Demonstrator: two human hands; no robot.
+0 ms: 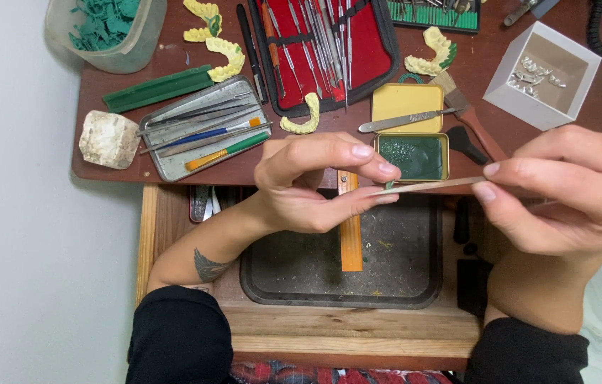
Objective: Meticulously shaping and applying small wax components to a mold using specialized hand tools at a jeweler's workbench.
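Hands pinch thin metal tool (429,186): right hand (564,192) grips handle, left hand (322,181) holds tip (axis near-horizontal, tip leftward).

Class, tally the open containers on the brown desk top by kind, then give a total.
Plastic tub: 1
Metal tray: 1
Red instrument case: 1
White square box: 1
Yellow tin lid: 1
Tin of green wax: 1
Total: 6

One head-worn camera looks steeply down, close above the workbench (102,153).
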